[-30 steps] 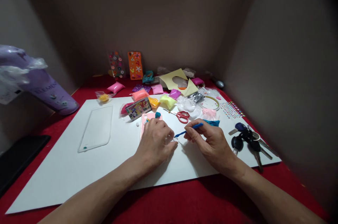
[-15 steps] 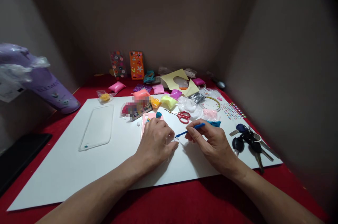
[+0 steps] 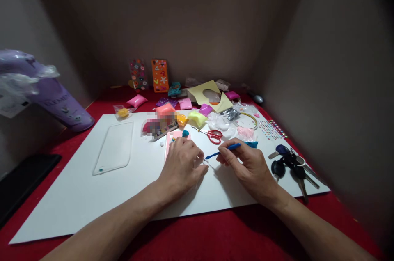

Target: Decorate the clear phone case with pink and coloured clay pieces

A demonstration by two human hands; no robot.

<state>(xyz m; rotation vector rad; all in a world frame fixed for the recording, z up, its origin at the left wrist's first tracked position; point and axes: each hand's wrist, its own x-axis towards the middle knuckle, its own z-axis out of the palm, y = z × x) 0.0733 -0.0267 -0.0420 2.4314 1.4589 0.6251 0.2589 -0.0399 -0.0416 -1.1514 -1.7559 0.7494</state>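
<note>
My right hand (image 3: 243, 166) pinches a slim blue modelling tool (image 3: 223, 151), its tip pointing left toward my other hand. Between the curled thumb and forefinger of my left hand (image 3: 184, 160) shows a small white piece (image 3: 206, 162), too small to make out fully; the tool's tip is right beside it. Partly covered by the left hand is a pink phone case (image 3: 175, 134) bearing a blue lump (image 3: 185, 133) and a bit of yellow. Both hands are low over the white board (image 3: 76, 195). A blue packet (image 3: 253, 144) lies just behind the right hand.
Red scissors (image 3: 214, 136) lie behind the hands, with several coloured clay packets (image 3: 197, 118) around them. A clear phone case (image 3: 114, 150) lies left. Keys (image 3: 292, 166) and stick-on gems (image 3: 272, 129) are right. A purple bottle (image 3: 66, 105) leans at far left.
The tool's tip has lifted slightly off the small white piece, and a dark spot now shows there. Both hands are otherwise nearly still.
</note>
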